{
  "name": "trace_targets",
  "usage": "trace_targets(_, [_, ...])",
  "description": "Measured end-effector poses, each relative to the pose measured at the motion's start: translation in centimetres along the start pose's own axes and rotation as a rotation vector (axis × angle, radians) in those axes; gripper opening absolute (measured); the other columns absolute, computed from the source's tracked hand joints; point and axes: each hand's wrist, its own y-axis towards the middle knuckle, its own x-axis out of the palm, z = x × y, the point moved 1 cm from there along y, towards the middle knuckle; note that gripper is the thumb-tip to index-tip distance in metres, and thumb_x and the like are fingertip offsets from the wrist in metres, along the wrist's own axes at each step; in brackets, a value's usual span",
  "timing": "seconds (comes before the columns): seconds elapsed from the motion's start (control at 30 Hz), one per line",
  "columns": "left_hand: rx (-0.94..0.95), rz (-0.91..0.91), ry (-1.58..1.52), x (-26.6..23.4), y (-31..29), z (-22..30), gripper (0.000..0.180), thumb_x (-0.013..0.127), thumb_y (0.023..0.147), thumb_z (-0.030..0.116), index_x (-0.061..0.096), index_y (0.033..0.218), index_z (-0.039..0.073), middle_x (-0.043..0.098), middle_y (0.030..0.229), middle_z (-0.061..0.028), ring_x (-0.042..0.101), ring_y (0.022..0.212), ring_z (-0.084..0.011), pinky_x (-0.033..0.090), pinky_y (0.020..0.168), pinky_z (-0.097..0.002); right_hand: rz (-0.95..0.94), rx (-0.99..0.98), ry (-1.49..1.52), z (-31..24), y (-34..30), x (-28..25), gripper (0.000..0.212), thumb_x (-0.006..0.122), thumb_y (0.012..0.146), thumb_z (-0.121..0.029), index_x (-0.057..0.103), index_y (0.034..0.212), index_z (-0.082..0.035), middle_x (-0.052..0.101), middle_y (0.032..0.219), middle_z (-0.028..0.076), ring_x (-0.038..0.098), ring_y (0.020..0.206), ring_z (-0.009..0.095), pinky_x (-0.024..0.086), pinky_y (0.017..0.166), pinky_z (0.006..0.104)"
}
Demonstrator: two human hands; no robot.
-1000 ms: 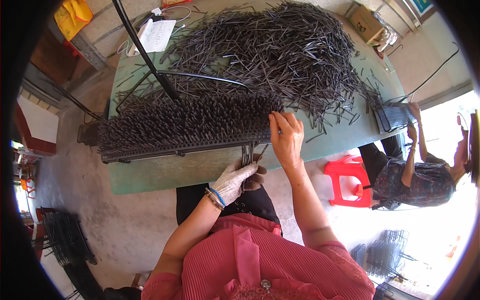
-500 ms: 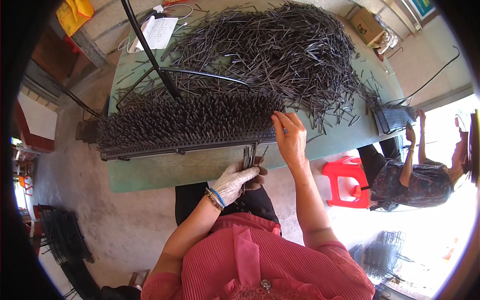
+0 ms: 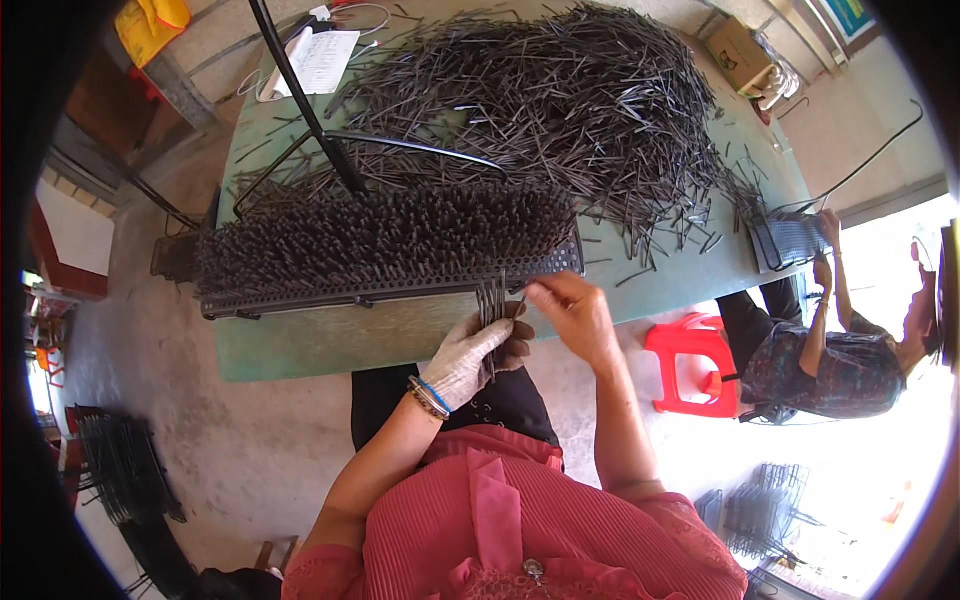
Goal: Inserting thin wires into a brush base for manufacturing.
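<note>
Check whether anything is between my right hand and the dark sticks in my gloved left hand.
Nothing visible is: your right hand is close beside the dark sticks poking up from your gloved left hand. The perforated rack lies beyond, not between.

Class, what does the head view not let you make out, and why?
Head view, throughout:
How many sticks the left hand holds: its glove hides parts, and they overlap.
Whether the right hand grips one: too small.
The table under the pile: hidden by it.
The poster: top cut off by the picture's upper edge.
</note>
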Motion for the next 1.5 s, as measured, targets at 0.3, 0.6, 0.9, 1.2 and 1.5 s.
trace_targets(0.3, [-0.139,-0.076,0.252,1.2,-0.5,0.8,0.034,0.052,0.097,0.02,0.053,0.122,-0.003,0.066,0.106,-0.0136,0.066,0.088,-0.0187,0.056,0.072,-0.0292,-0.146,0.313,0.343,0.5,-1.0,0.1,0.022,0.068,0.089,-0.015,0.069,0.083,0.006,0.065,0.074,0.004,0.057,0.067,0.009,0.045,0.061,0.0256])
trace_targets(0.6, [-0.135,0.057,0.201,1.5,0.2,0.1,0.034,0.051,0.098,0.019,0.051,0.125,0.0,0.066,0.108,-0.0121,0.066,0.088,-0.0174,0.055,0.071,-0.0265,0.18,0.181,0.372,1.6,0.7,-3.3,0.019,0.065,0.09,-0.01,0.068,0.1,0.005,0.069,0.083,0.004,0.062,0.075,0.01,0.049,0.07,0.0236])
trace_targets(0.9, [-0.183,0.047,0.198,1.5,0.3,-0.7,0.031,0.053,0.097,0.016,0.052,0.124,0.001,0.067,0.104,-0.0111,0.067,0.084,-0.0157,0.054,0.069,-0.0257,0.369,-0.102,-0.007,2.2,4.7,-4.6,0.02,0.067,0.087,-0.01,0.067,0.102,0.003,0.07,0.083,0.011,0.064,0.073,0.012,0.05,0.07,0.0263])
trace_targets(1.2, [-0.2,0.077,0.162,0.9,0.4,-1.1,0.03,0.054,0.096,0.015,0.053,0.123,0.002,0.067,0.102,-0.0108,0.067,0.082,-0.0157,0.054,0.067,-0.0254,0.424,-0.157,-0.127,1.5,4.3,-3.7,0.019,0.069,0.086,-0.009,0.067,0.102,0.002,0.071,0.083,0.009,0.063,0.075,0.011,0.05,0.073,0.026])
trace_targets(1.5, [-0.203,0.077,0.161,0.7,0.3,-1.3,0.031,0.053,0.097,0.017,0.053,0.124,0.002,0.068,0.101,-0.0099,0.067,0.083,-0.015,0.054,0.069,-0.0254,0.213,-0.386,-0.327,1.4,4.8,-3.3,0.015,0.069,0.083,-0.007,0.068,0.097,-0.004,0.069,0.089,0.01,0.063,0.081,0.029,0.049,0.075,0.0366])
